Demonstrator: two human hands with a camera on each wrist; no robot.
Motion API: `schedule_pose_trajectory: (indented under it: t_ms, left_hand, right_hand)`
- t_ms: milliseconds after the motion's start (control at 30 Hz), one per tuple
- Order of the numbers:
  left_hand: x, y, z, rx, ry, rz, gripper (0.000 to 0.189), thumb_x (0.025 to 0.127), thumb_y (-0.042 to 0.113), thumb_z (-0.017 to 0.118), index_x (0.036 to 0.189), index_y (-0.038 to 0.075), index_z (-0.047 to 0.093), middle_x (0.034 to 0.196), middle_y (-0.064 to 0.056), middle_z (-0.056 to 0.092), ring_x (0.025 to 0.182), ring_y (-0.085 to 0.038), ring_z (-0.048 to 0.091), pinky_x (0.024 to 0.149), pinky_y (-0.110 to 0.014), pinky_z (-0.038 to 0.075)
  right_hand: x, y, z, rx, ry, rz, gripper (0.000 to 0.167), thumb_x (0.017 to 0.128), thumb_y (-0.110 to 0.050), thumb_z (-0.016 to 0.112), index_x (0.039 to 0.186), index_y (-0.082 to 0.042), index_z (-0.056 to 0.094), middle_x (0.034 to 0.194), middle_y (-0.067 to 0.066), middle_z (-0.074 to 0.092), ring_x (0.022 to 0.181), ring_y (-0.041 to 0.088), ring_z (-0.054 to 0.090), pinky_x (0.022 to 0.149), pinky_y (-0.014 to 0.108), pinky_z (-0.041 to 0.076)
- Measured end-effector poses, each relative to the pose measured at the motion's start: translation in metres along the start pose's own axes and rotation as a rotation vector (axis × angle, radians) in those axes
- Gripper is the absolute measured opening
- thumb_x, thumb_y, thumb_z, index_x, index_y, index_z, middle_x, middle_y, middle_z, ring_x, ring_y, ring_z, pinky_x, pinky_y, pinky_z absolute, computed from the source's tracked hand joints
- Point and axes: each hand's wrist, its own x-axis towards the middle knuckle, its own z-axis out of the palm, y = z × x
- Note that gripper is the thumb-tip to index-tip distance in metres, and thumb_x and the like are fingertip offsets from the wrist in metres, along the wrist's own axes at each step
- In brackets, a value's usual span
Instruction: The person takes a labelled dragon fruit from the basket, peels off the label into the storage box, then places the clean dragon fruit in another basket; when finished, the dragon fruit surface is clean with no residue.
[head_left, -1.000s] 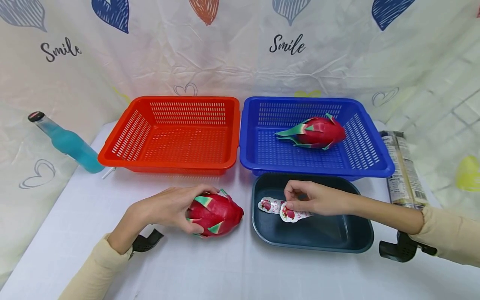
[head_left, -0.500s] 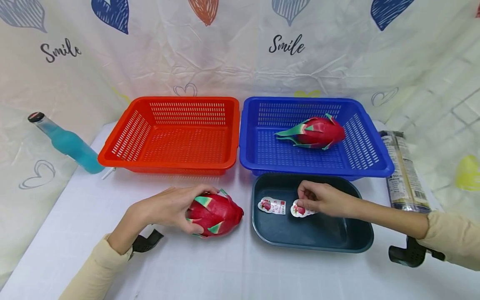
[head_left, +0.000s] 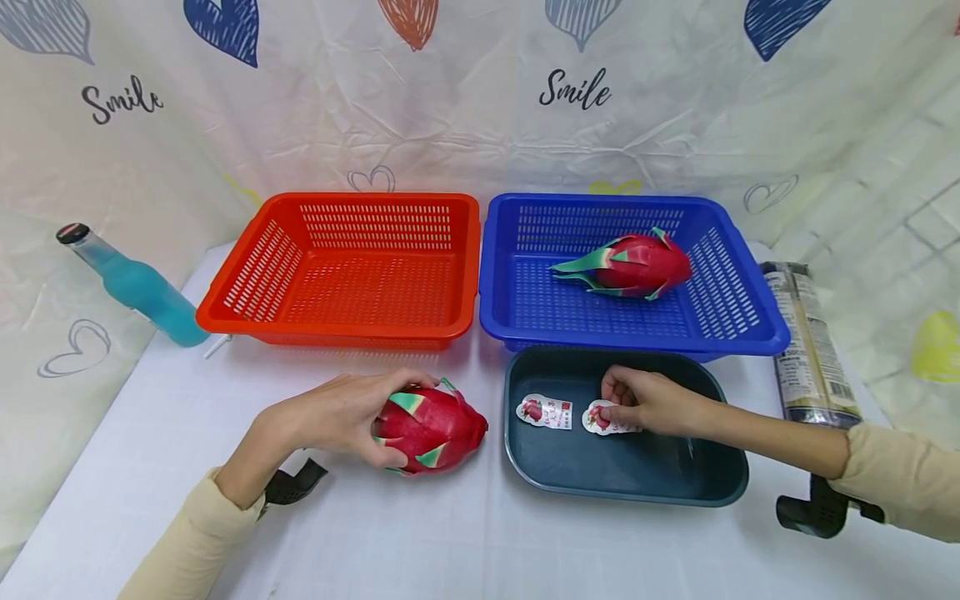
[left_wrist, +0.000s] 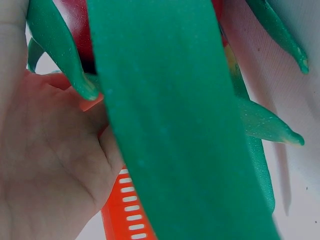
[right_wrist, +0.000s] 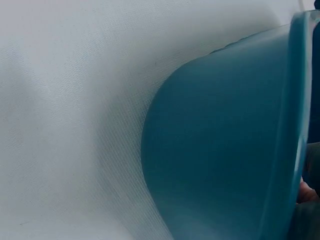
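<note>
My left hand [head_left: 341, 417] grips a red dragon fruit [head_left: 438, 429] with green-tipped scales, lying on the table. In the left wrist view, a broad green scale [left_wrist: 175, 120] covers most of the fruit beside my palm [left_wrist: 55, 155]. My right hand [head_left: 660, 402] is inside the dark teal tray [head_left: 600, 479], pinching a small white label [head_left: 597, 418] printed with a dragon fruit. A similar label [head_left: 545, 412] lies flat on the tray's floor to its left. From the right wrist, mostly the tray's outer wall [right_wrist: 225, 140] shows; only a bit of finger [right_wrist: 307, 192] appears past the rim.
Behind the tray, a blue basket [head_left: 637, 343] holds another dragon fruit [head_left: 643, 265]. An orange-red basket [head_left: 337, 335] stands behind my left hand. A bottle of blue liquid [head_left: 146, 292] is at far left, and a printed can-like container [head_left: 810, 350] at right.
My right hand has moved to the right with its label, away from the other label, which stays in place. The left hand and its dragon fruit have not moved.
</note>
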Motion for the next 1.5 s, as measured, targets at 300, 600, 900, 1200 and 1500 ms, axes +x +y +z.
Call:
schedule_pose_trajectory:
  t_ms: [300, 600, 900, 1200, 1500]
  left_hand:
    - [0.000, 0.000, 0.000, 0.002, -0.001, -0.005, 0.090, 0.063, 0.043, 0.088, 0.137, 0.034, 0.037, 0.126, 0.018, 0.054, 0.117, -0.006, 0.053, 0.080, -0.024, 0.057]
    - [0.000, 0.000, 0.000, -0.003, -0.001, -0.001, 0.090, 0.063, 0.042, 0.088, 0.137, 0.033, 0.038, 0.125, 0.018, 0.054, 0.117, -0.006, 0.053, 0.079, -0.024, 0.057]
    - [0.000, 0.001, 0.000, 0.003, 0.003, -0.003, 0.089, 0.063, 0.043, 0.088, 0.136, 0.035, 0.038, 0.124, 0.019, 0.054, 0.116, -0.005, 0.054, 0.080, -0.023, 0.056]
    - [0.000, 0.001, 0.000, 0.008, 0.006, -0.003, 0.090, 0.062, 0.043, 0.088, 0.136, 0.035, 0.037, 0.124, 0.019, 0.054, 0.116, -0.005, 0.053, 0.079, -0.023, 0.056]
    - [0.000, 0.001, 0.000, -0.003, 0.002, -0.010, 0.091, 0.062, 0.042, 0.089, 0.136, 0.035, 0.038, 0.125, 0.019, 0.053, 0.117, -0.006, 0.052, 0.079, -0.024, 0.057]
  right_hand:
    - [0.001, 0.001, 0.004, -0.059, -0.004, 0.016, 0.023, 0.085, -0.016, 0.073, 0.097, -0.005, 0.056, 0.080, -0.001, 0.056, 0.073, 0.011, 0.051, 0.061, 0.019, 0.049]
    - [0.002, -0.003, 0.008, -0.087, 0.024, 0.072, 0.028, 0.081, -0.017, 0.078, 0.095, -0.006, 0.056, 0.077, 0.000, 0.055, 0.070, 0.011, 0.050, 0.057, 0.020, 0.047]
    - [0.000, -0.003, 0.012, -0.113, 0.069, 0.076, 0.028, 0.081, -0.016, 0.078, 0.094, -0.008, 0.055, 0.077, 0.000, 0.055, 0.070, 0.012, 0.050, 0.056, 0.020, 0.047]
    - [-0.004, -0.003, 0.016, -0.214, 0.126, -0.008, 0.031, 0.080, -0.016, 0.079, 0.099, -0.008, 0.056, 0.080, -0.001, 0.054, 0.072, 0.010, 0.049, 0.059, 0.019, 0.047]
    - [-0.009, -0.008, 0.020, -0.483, 0.190, -0.039, 0.034, 0.079, -0.023, 0.080, 0.104, -0.013, 0.059, 0.089, -0.001, 0.059, 0.078, 0.010, 0.053, 0.066, 0.028, 0.056]
